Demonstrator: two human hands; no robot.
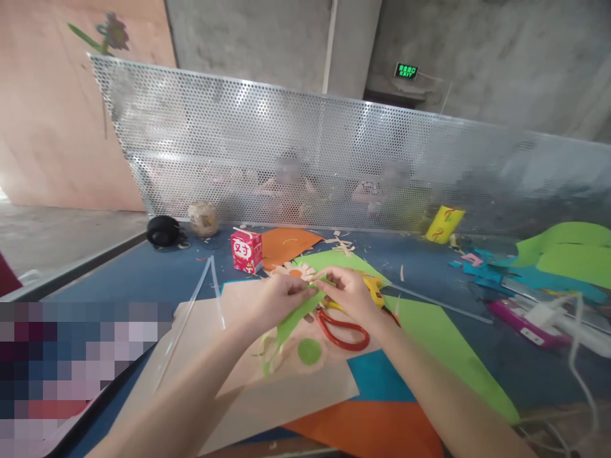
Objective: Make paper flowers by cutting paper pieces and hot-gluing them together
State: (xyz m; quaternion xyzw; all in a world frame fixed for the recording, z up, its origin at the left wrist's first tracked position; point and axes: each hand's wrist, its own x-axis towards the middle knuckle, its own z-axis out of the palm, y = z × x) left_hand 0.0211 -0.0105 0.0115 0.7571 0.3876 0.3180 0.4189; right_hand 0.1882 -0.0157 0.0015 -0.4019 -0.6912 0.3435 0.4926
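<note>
Both my hands hold a strip of green paper [292,323] above the table. My left hand [279,298] pinches its upper end from the left, and my right hand [348,291] pinches the same end from the right. The strip hangs down and left, with a fringed lower tip. Under my hands lie red-handled scissors [344,331], a green paper disc [309,351] and a beige paper sheet [267,388]. A paper flower [294,271] with an orange centre lies just beyond my fingers. A yellow glue gun [375,289] shows behind my right hand.
A red drink carton [247,250] stands behind orange paper [286,245]. Green [443,343], blue [377,378] and orange [372,429] sheets cover the blue table. Clear plastic rods [210,280] lie left. A perforated metal screen [334,159] closes the back; people sit beyond it. Cables and paper scraps lie right.
</note>
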